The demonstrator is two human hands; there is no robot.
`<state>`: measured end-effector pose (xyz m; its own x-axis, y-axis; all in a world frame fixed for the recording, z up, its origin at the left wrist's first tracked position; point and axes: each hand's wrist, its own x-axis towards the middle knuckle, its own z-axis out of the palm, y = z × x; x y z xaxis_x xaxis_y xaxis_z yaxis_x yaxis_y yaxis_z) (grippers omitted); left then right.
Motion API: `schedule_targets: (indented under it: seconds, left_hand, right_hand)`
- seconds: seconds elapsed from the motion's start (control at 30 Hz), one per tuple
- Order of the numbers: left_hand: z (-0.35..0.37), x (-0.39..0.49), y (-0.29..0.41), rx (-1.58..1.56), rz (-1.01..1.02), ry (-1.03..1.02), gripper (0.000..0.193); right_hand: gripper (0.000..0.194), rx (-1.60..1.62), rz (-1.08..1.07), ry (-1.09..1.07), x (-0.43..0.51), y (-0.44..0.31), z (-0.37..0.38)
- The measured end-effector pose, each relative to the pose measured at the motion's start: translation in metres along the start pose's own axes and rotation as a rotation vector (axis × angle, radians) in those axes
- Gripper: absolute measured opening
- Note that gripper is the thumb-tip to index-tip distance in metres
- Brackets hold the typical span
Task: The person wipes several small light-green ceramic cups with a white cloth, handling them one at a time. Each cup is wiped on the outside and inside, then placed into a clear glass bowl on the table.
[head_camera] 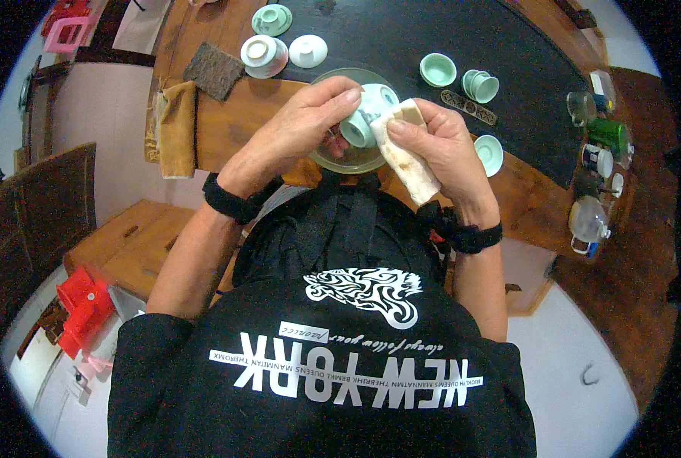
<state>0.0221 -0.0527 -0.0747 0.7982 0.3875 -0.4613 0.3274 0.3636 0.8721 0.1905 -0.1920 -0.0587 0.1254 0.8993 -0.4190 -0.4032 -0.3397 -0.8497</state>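
Observation:
My left hand (317, 109) grips pale green porcelain teaware over a glass bowl (346, 168). One rounded cup (379, 97) shows its foot ring, and a second round piece (356, 130) sits just below it; whether the two are separate cups is hard to tell. A folded, stained white cloth (406, 163) is pinched in my right hand (437, 134), its upper end against the porcelain. My left fingertips are partly hidden behind the cup.
On the black tabletop (374, 34) stand an upturned white cup (264, 56), a white lid (308, 51), green cups (438, 70), stacked cups (480, 86) and a saucer (488, 156). A brown towel (178, 130) drapes the left edge. Glass jars (589, 218) line the right.

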Motion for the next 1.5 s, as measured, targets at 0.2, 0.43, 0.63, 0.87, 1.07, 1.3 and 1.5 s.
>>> schedule_targets:
  seconds: [0.2, 0.43, 0.63, 0.87, 1.07, 1.3, 1.5]
  left_hand:
    - [-0.017, -0.005, -0.002, 0.08, 0.072, -0.134, 0.028]
    - [-0.03, 0.0, -0.012, 0.203, -0.04, -0.251, 0.027]
    - [-0.013, 0.009, -0.037, 0.388, 0.006, -0.218, 0.026]
    - [0.009, 0.011, -0.044, 0.517, -0.016, -0.059, 0.026]
    - [0.025, 0.009, -0.055, 0.519, -0.076, 0.079, 0.025]
    - [0.041, 0.011, -0.076, 0.479, -0.051, 0.237, 0.018]
    - [0.047, 0.011, -0.081, 0.494, -0.046, 0.326, 0.018]
  right_hand:
    - [0.021, 0.062, -0.001, 0.024, 0.0, 0.006, 0.003]
    - [0.017, -0.023, -0.085, 0.291, -0.017, 0.009, -0.012]
    - [0.015, -0.026, -0.109, 0.435, -0.051, 0.003, -0.037]
    - [0.016, 0.004, -0.144, 0.439, -0.072, 0.005, -0.069]
    - [0.016, -0.019, -0.135, 0.408, -0.079, 0.01, -0.099]
    - [0.014, -0.043, -0.096, 0.38, -0.08, 0.007, -0.126]
    - [0.014, -0.068, -0.078, 0.341, -0.078, 0.005, -0.139]
